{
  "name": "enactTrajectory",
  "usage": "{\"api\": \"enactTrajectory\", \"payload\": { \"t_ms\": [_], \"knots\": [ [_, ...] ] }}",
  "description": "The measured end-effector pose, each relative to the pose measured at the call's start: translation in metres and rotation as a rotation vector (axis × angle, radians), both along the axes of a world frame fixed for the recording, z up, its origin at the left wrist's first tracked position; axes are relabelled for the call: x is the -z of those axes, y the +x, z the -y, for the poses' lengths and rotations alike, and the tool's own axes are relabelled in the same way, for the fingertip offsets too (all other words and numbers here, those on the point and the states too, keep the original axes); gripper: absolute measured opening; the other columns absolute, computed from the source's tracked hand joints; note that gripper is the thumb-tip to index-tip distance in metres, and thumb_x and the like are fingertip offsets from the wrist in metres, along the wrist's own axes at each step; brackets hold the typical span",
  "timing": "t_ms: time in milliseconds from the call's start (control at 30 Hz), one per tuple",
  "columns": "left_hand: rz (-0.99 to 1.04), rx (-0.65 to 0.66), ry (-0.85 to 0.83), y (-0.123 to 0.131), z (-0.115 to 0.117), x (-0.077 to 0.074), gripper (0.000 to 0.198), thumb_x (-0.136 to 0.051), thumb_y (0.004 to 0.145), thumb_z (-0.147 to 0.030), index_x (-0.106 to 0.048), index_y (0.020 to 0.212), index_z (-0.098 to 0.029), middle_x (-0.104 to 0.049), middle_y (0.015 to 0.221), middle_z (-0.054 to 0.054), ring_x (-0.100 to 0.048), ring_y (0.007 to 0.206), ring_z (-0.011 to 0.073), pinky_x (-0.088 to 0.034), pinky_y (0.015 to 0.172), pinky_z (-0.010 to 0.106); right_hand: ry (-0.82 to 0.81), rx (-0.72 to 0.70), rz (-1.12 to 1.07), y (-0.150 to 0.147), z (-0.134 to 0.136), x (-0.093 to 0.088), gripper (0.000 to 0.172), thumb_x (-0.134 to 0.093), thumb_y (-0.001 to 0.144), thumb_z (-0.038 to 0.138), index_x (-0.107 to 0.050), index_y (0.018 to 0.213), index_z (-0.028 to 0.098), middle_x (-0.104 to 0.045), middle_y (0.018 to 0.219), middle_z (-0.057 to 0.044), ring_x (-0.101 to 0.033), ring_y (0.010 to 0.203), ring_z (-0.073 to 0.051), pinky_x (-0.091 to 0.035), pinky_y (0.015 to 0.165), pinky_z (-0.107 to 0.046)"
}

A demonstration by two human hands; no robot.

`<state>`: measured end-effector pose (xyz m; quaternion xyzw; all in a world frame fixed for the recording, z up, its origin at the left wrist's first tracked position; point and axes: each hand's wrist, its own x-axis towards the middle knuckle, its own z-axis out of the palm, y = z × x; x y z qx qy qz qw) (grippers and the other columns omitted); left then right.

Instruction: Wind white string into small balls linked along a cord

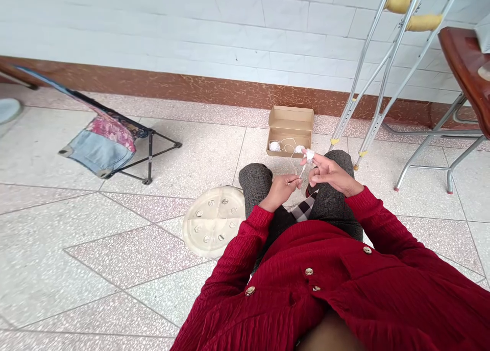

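Observation:
My left hand (280, 191) pinches a thin white thread between thumb and fingertips. My right hand (331, 173) is raised a little farther forward, holding a small white wad of thread (309, 155) at its fingertips. The thread runs down between my hands and back toward an open cardboard box (290, 131). Inside the box lies a ball of white string (274, 146), with loose loops beside it. Another white ball (299, 149) sits just past my right fingertips, near the box's front right corner.
A round ribbed plastic lid (213, 221) lies on the floor by my left knee. Metal crutches (383, 70) lean on the tiled wall at right. A folding chair with a brown seat (463, 60) stands beyond them, and a low folding stool with denim cloth (103, 141) stands at left.

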<state>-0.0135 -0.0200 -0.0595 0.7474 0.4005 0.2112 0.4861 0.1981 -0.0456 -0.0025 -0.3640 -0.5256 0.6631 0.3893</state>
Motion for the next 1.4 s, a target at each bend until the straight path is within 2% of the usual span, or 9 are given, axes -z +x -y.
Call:
{"api": "enactTrajectory", "payload": {
  "t_ms": [200, 333, 467, 667, 900, 1000, 1133, 1267, 1400],
  "knots": [
    [-0.034, 0.051, 0.196, -0.006, -0.003, -0.017, 0.031, -0.053, 0.097, -0.03, -0.07, 0.074, -0.019, -0.071, 0.074, 0.001, -0.063, 0.074, 0.0154, -0.046, 0.102, 0.037, 0.09, 0.099, 0.647, -0.001, -0.002, 0.042, 0.095, -0.073, 0.073, 0.01, -0.034, 0.158, 0.023, -0.065, 0.125, -0.011, -0.058, 0.063, -0.01, -0.053, 0.068, -0.03],
    [-0.093, -0.032, 0.312, -0.016, -0.024, -0.021, 0.028, -0.053, 0.097, -0.027, -0.07, 0.076, -0.02, -0.073, 0.079, 0.0, -0.064, 0.076, 0.0156, -0.037, 0.115, 0.043, -0.03, -0.126, 0.499, -0.011, 0.018, 0.053, 0.084, -0.074, 0.073, 0.015, -0.044, 0.152, 0.022, -0.064, 0.123, -0.01, -0.061, 0.063, -0.009, -0.051, 0.062, -0.025],
    [-0.03, -0.046, 0.223, -0.016, -0.031, -0.01, 0.031, -0.053, 0.096, -0.032, -0.07, 0.074, -0.019, -0.073, 0.079, 0.001, -0.064, 0.077, 0.0169, -0.048, 0.099, 0.036, -0.176, -0.291, 0.096, -0.014, 0.029, 0.028, 0.076, -0.077, 0.078, 0.025, -0.047, 0.149, 0.027, -0.058, 0.13, -0.008, -0.065, 0.07, -0.008, -0.053, 0.064, -0.022],
    [0.05, -0.059, -0.008, -0.002, -0.007, 0.005, 0.037, -0.054, 0.096, -0.038, -0.071, 0.072, -0.016, -0.071, 0.072, 0.001, -0.062, 0.068, 0.0151, -0.049, 0.073, 0.027, -0.088, -0.129, -0.101, -0.005, 0.013, -0.007, 0.087, -0.078, 0.08, 0.027, -0.035, 0.156, 0.033, -0.049, 0.146, -0.01, -0.063, 0.079, -0.01, -0.055, 0.071, -0.026],
    [-0.029, 0.04, 0.156, -0.006, -0.002, -0.012, 0.029, -0.055, 0.096, -0.03, -0.071, 0.074, -0.019, -0.072, 0.073, -0.001, -0.065, 0.073, 0.0148, -0.043, 0.109, 0.04, 0.017, 0.069, 0.424, 0.0, -0.008, 0.04, 0.095, -0.076, 0.073, 0.016, -0.034, 0.157, 0.028, -0.052, 0.144, -0.012, -0.057, 0.064, -0.007, -0.049, 0.059, -0.023],
    [-0.056, -0.025, 0.261, -0.013, -0.014, -0.019, 0.025, -0.055, 0.096, -0.027, -0.072, 0.08, -0.02, -0.075, 0.081, 0.0, -0.066, 0.078, 0.0156, -0.035, 0.117, 0.045, -0.062, -0.111, 0.469, -0.002, 0.009, 0.054, 0.08, -0.074, 0.073, 0.015, -0.047, 0.148, 0.02, -0.065, 0.118, -0.009, -0.057, 0.061, -0.007, -0.047, 0.057, -0.022],
    [-0.002, -0.039, 0.188, -0.011, -0.019, -0.014, 0.029, -0.054, 0.096, -0.029, -0.071, 0.075, -0.018, -0.074, 0.08, 0.001, -0.065, 0.077, 0.0163, -0.045, 0.105, 0.039, -0.18, -0.354, 0.095, -0.005, 0.031, 0.036, 0.067, -0.075, 0.08, 0.025, -0.052, 0.144, 0.023, -0.061, 0.122, -0.007, -0.063, 0.069, -0.009, -0.052, 0.066, -0.024],
    [0.062, -0.055, -0.032, 0.003, -0.003, -0.003, 0.037, -0.052, 0.098, -0.036, -0.071, 0.073, -0.015, -0.07, 0.072, 0.001, -0.061, 0.068, 0.0146, -0.048, 0.075, 0.026, -0.114, -0.156, -0.096, -0.001, 0.026, 0.01, 0.081, -0.078, 0.081, 0.029, -0.04, 0.153, 0.029, -0.056, 0.136, -0.011, -0.063, 0.076, -0.011, -0.052, 0.07, -0.026],
    [0.044, 0.047, -0.023, 0.009, 0.01, -0.002, 0.037, -0.054, 0.096, -0.035, -0.069, 0.068, -0.015, -0.069, 0.07, 0.001, -0.059, 0.067, 0.0132, -0.045, 0.073, 0.025, -0.031, 0.056, 0.095, 0.006, 0.009, 0.017, 0.095, -0.079, 0.078, 0.026, -0.028, 0.158, 0.033, -0.052, 0.143, -0.01, -0.064, 0.079, -0.012, -0.052, 0.069, -0.026]
  ]
}}
